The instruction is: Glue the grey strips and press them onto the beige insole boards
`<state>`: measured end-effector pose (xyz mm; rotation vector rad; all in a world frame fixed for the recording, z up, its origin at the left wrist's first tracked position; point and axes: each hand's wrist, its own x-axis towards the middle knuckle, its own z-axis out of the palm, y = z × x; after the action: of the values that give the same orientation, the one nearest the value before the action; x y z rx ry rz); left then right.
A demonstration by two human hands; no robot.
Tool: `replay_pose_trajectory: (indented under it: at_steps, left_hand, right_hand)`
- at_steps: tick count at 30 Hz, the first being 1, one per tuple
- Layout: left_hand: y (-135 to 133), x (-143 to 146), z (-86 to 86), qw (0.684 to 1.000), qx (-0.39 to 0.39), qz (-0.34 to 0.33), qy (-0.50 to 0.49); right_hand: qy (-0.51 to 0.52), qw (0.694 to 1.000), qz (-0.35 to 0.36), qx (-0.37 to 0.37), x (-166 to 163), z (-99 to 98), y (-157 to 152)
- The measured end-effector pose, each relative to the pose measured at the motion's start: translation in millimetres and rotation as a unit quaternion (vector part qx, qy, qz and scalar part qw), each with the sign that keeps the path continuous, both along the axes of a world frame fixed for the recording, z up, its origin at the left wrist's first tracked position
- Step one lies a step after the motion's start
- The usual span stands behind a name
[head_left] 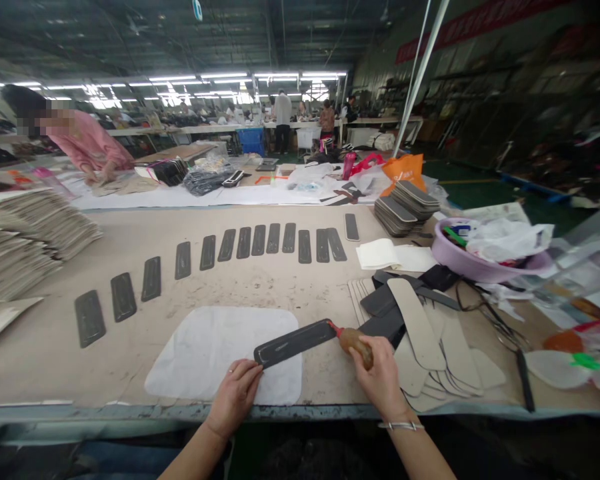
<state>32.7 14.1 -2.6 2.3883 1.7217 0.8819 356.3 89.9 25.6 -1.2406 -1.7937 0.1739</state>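
My right hand (380, 373) is closed round a brown glue bottle (356, 348) with a red nozzle. The nozzle tip meets the right end of a long dark strip (295, 343), which bears shiny lines along its edges and a mark in its middle. At the strip's left end, the fingers of my left hand (239, 387) pinch its near corner. Beneath the strip lies a white sheet (195, 353) with rounded corners. Several similar dark pieces (151, 279) with glossy lines are laid out in a curved row beyond.
Loose dark and beige strips (417, 323) are heaped on the right, beside scissors (523, 373). Behind them stand a purple basin (460, 257) and a stack of dark pieces (397, 212). Beige sheets (25, 227) are piled at left. A person in pink (93, 143) works across the table.
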Motion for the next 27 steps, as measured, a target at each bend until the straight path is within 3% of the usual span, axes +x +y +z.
replay_pose_trajectory:
  at_steps: [14, 20, 27]
  left_hand:
    - [0, 1, 2.2, 1.000, -0.002, -0.005, 0.001]
    - [-2, 0, 2.8, 1.000, -0.012, -0.008, 0.001]
    - [-2, -1, 1.2, 1.000, -0.013, -0.003, -0.002]
  right_hand:
    - [0.020, 1.000, -0.006, -0.015, 5, -0.7, -41]
    - [0.044, 0.998, 0.038, -0.013, -15, 7.1, -44]
    - [0.010, 0.993, 0.115, -0.039, -38, 1.2, -38]
